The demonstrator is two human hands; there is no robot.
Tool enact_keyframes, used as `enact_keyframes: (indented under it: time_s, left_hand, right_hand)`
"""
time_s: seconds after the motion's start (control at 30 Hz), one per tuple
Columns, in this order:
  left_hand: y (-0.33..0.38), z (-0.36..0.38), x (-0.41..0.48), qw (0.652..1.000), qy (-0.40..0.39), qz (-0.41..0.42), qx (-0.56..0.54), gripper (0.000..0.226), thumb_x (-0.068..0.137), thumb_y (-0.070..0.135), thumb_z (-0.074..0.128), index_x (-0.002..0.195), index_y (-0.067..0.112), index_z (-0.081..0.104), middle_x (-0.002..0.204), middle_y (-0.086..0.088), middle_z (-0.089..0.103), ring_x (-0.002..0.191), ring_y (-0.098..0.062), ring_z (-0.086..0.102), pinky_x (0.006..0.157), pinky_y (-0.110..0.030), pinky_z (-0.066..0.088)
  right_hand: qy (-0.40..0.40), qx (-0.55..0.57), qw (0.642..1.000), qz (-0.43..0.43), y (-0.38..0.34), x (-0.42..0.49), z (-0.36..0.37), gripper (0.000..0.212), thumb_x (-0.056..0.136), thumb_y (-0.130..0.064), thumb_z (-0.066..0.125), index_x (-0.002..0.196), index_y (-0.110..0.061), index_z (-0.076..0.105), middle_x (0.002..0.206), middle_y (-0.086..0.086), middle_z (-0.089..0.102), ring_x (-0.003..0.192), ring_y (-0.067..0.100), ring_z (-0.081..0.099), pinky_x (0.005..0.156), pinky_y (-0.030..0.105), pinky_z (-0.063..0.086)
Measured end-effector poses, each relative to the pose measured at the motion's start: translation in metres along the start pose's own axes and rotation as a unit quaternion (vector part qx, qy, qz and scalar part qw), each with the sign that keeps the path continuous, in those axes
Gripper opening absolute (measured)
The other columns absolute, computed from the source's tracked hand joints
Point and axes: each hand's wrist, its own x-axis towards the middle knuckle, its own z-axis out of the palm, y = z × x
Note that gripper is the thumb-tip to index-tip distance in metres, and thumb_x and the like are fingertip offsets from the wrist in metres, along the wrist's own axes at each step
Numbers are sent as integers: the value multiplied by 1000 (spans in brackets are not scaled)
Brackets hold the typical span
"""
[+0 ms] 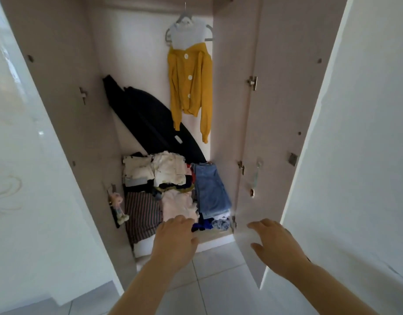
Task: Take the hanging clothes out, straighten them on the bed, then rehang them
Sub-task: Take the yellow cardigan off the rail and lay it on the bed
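Observation:
A yellow cardigan point(190, 87) with white buttons hangs over a white top point(188, 34) on a grey hanger point(185, 18) at the upper right of the open wardrobe. It has slipped low, showing the white top's shoulders. My left hand point(174, 241) reaches forward, relaxed and holding nothing, in front of the folded clothes at the bottom. My right hand point(276, 245) is spread in front of the inner face of the right door point(273, 137), fingers straight; I cannot tell whether it touches the door.
A long black bag point(148, 123) leans across the wardrobe back. Folded clothes, including blue jeans point(210, 187) and a striped cloth point(142, 215), fill the bottom. The left door point(34, 155) stands open. Light tiles point(216, 280) cover the floor.

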Motion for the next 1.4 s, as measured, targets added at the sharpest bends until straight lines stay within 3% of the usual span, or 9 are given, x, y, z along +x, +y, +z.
enact_keyframes:
  time_s: [0.23, 0.6, 0.83, 0.93, 1.07, 1.13, 1.3, 1.4]
  left_hand:
    - [-31, -17, 113, 999, 25, -26, 0, 41, 92, 42, 46, 130, 28, 47, 129, 3, 50, 117, -17, 47, 100, -32, 36]
    - [-121, -66, 328, 994, 102, -27, -10, 44, 94, 41, 45, 134, 23, 44, 130, 0, 51, 116, -15, 48, 96, -29, 38]
    - [-148, -113, 451, 983, 183, -26, -12, 41, 92, 42, 49, 127, 21, 50, 123, -1, 54, 109, -17, 50, 89, -29, 41]
    - [-159, -134, 506, 977, 209, -28, -11, 41, 92, 42, 48, 127, 20, 50, 123, -4, 53, 109, -19, 50, 90, -32, 43]
    - [-170, -161, 581, 971, 231, -61, -11, 52, 93, 44, 47, 139, 21, 38, 131, -6, 49, 115, -21, 48, 94, -36, 44]
    - [-173, -176, 619, 967, 246, -64, -9, 53, 93, 44, 47, 140, 22, 35, 133, -5, 48, 115, -21, 49, 94, -36, 44]
    - [-183, -205, 690, 947, 312, -72, 4, 52, 93, 44, 47, 140, 24, 37, 136, -4, 47, 117, -21, 49, 92, -35, 44]
    - [-194, -217, 719, 938, 339, -71, 12, 52, 92, 45, 48, 139, 25, 38, 135, -2, 48, 116, -20, 50, 90, -33, 44]
  right_hand:
    - [0, -19, 998, -55, 8, 133, -11, 47, 92, -32, 52, 138, -28, 38, 132, -6, 48, 119, 16, 45, 102, 27, 35]
    - [79, -75, 985, -133, -27, 380, -69, 47, 95, -31, 45, 141, -28, 33, 129, -4, 48, 115, 13, 46, 92, 20, 37]
    - [128, -106, 970, -179, -55, 523, -127, 45, 93, -23, 50, 137, -22, 39, 126, 3, 49, 114, 23, 47, 92, 29, 42]
    - [167, -100, 957, -214, -67, 587, -154, 45, 92, -22, 52, 135, -21, 42, 120, 4, 52, 109, 24, 50, 88, 31, 46]
    - [229, -99, 937, -246, -76, 670, -186, 49, 91, -22, 55, 138, -24, 40, 132, 3, 49, 118, 23, 48, 94, 32, 44]
    - [252, -99, 927, -261, -78, 708, -203, 46, 91, -23, 56, 135, -23, 43, 128, 4, 52, 115, 23, 50, 94, 33, 44]
    - [302, -159, 894, -290, -89, 793, -246, 47, 89, -15, 54, 135, -20, 44, 126, 8, 51, 109, 27, 52, 90, 40, 48]
    - [357, -154, 872, -299, -100, 834, -269, 54, 88, -12, 54, 139, -21, 39, 136, 8, 46, 119, 28, 45, 97, 41, 42]
